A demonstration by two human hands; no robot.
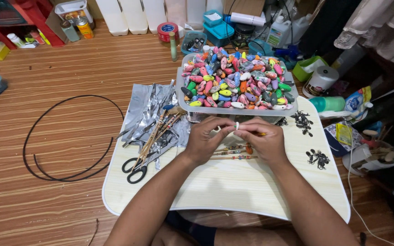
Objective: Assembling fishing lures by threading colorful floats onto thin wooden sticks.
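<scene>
Both hands met over the pale worktop [233, 187], the left hand [204, 142] and right hand [264, 141] pinching a small white bead [237, 125] between their fingers, just before a tray of colourful beads [238, 82]; scissors [135, 171] lay nearby.

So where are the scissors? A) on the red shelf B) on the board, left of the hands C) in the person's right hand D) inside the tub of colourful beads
B: the black-handled scissors lie on the pale board, left of the left hand, by the sticks.
</scene>
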